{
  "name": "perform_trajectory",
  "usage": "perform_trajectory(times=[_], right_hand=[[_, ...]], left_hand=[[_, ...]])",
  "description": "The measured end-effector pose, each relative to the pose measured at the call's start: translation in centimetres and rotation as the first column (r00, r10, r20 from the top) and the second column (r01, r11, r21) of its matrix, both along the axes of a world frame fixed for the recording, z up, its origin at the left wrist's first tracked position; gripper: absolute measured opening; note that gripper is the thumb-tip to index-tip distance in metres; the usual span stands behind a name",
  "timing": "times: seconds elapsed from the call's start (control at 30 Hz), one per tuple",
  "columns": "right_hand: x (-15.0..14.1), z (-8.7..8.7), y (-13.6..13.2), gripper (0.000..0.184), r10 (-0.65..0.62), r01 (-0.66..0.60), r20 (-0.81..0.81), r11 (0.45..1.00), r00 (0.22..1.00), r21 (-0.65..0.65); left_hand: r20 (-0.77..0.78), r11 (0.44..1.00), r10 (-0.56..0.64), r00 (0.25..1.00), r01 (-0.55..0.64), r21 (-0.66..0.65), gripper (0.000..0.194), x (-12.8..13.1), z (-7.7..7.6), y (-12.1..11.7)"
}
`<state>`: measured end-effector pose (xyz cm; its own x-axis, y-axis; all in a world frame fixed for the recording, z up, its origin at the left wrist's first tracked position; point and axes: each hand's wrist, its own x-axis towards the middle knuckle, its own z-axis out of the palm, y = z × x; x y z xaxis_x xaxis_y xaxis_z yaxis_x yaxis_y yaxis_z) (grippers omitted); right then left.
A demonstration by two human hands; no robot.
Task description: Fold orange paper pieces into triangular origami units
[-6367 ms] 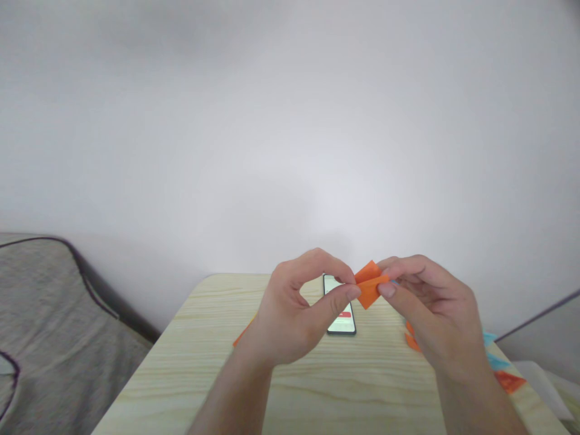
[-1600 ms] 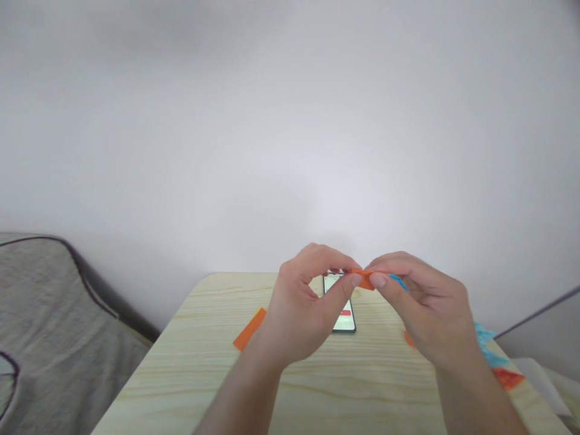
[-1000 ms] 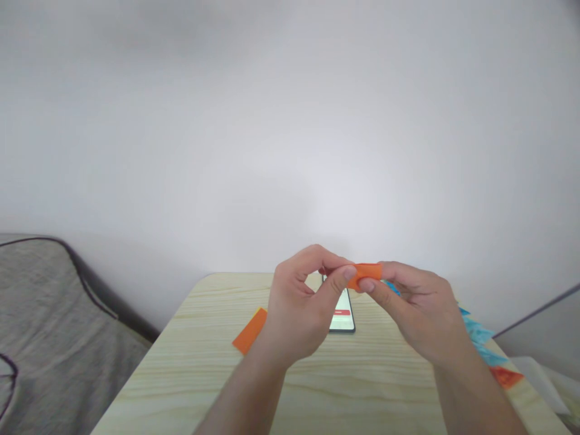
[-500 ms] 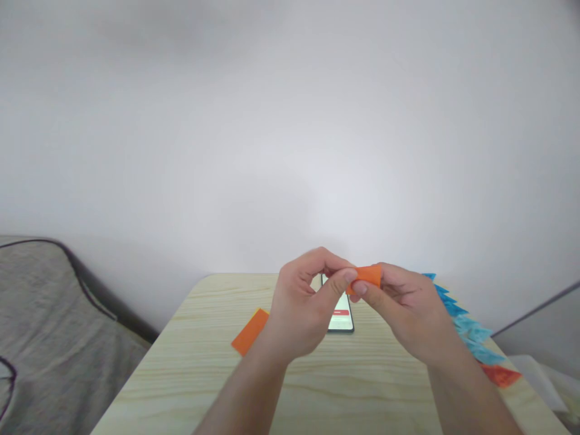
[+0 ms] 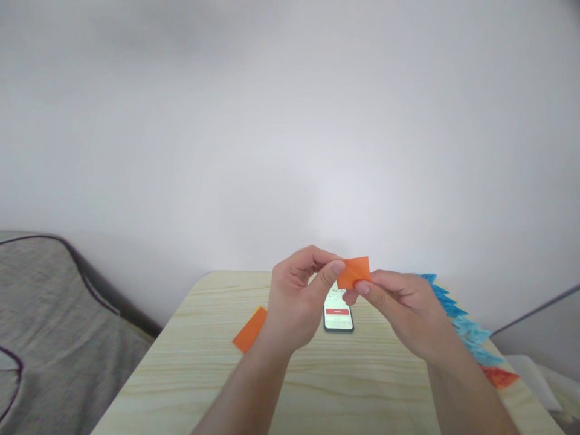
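Note:
A small folded piece of orange paper [image 5: 354, 271] is held up over the table between both hands. My left hand [image 5: 302, 296] pinches its left edge between thumb and fingers. Along the lower right edge, my right hand [image 5: 403, 308] grips it with the thumb in front; the fingers behind are partly hidden. Below the paper, a phone [image 5: 338, 321] with a lit screen lies on the table, its upper part covered by the hands. Another orange paper piece [image 5: 251, 330], with a yellow edge, lies beside my left forearm.
The pale wooden table [image 5: 344, 393] stands against a white wall [image 5: 290, 133]. Along its right side runs a row of folded blue paper pieces [image 5: 471, 330], with a red-orange folded piece [image 5: 499, 377] at the near end. Grey fabric [image 5: 58, 338] is at the left.
The orange paper has moved slightly left and now shows a flatter, wider face. My left hand has shifted a little left, and more of the phone screen is visible.

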<state>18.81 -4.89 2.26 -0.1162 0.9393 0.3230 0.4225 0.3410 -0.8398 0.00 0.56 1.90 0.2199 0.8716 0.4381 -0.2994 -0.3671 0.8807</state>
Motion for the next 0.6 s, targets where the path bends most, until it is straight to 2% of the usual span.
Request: perform_trajectory(times=[0.17, 0.3, 0.43, 0.6], right_hand=[[0.4, -0.3, 0.5, 0.027, 0.0, 0.0, -0.015, 0.999, 1.0, -0.04], [0.3, -1.1, 1.0, 0.022, 0.025, -0.045, -0.152, 0.991, 0.988, -0.127], [0.5, -1.8, 1.7, 0.02, -0.026, 0.011, -0.182, 0.997, 0.983, -0.081], [0.8, -2.0, 2.0, 0.021, -0.101, 0.099, -0.209, 0.995, 0.973, -0.021]], left_hand=[[-0.055, 0.999, 0.024, 0.998, -0.025, -0.021, 0.018, -0.3, -0.3, 0.9], [-0.105, 0.999, -0.014, 0.994, 0.01, -0.041, 0.019, -0.3, -0.9, 1.2], [-0.164, 0.995, -0.093, 0.982, 0.084, -0.062, 0.019, -0.1, -1.2, 1.5], [-0.296, 0.99, -0.133, 0.946, 0.114, -0.08, 0.022, 0.3, -1.1, 1.7]])
